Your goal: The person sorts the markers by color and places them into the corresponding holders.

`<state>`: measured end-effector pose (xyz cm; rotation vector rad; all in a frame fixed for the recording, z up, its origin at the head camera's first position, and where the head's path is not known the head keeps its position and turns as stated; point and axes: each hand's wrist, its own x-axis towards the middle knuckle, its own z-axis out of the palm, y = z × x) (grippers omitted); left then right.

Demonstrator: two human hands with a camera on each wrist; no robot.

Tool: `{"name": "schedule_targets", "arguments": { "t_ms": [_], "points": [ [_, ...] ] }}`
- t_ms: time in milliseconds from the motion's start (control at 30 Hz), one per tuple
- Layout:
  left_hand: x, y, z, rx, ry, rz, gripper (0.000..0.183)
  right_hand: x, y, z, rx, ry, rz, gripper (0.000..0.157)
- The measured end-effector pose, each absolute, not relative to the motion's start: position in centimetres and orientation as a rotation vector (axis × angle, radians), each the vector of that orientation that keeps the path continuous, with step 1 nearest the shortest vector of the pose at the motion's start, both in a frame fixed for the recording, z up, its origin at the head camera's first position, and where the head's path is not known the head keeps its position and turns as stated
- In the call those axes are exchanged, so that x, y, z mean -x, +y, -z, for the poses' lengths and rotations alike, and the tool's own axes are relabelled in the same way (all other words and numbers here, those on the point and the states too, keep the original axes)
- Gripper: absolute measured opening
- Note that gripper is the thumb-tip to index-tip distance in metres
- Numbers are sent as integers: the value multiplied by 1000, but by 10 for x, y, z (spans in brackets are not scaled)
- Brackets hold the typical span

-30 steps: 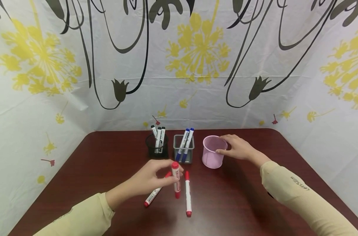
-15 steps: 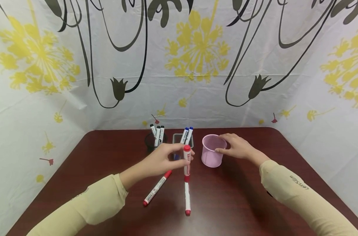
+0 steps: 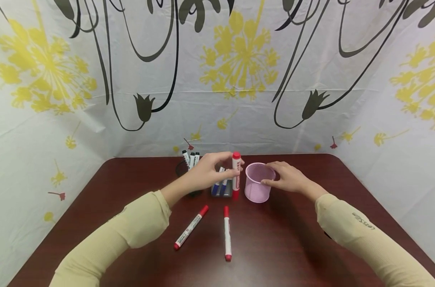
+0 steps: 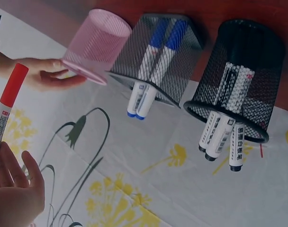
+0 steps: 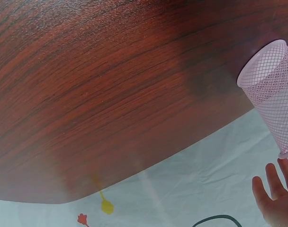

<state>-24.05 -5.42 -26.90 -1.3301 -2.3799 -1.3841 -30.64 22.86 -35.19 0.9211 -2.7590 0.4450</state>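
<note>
At the rear of the table [image 3: 292, 255], left to right: the first holder [image 4: 272, 71], containing three markers [image 4: 222, 135]; the second holder [image 4: 185, 71], containing two markers [image 4: 137, 97]; the third holder [image 3: 258, 192], with the right hand [image 3: 288, 177] at its rim. Two loose markers [image 3: 227, 235] lie before the row.

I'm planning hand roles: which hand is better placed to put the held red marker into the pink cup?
The left hand, I'd say: it grips the red marker upright, just left of the pink cup in the head view. The right hand is at the cup's rim, seemingly steadying it.
</note>
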Motion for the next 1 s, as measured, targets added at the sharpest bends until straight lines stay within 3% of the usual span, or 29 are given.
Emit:
{"name": "schedule_targets", "arguments": {
  "t_ms": [1000],
  "points": [
    [301, -15, 250, 1144, -2493, 1466, 29, 306, 229, 350, -912, -2792, -454, 68]
  ]
}}
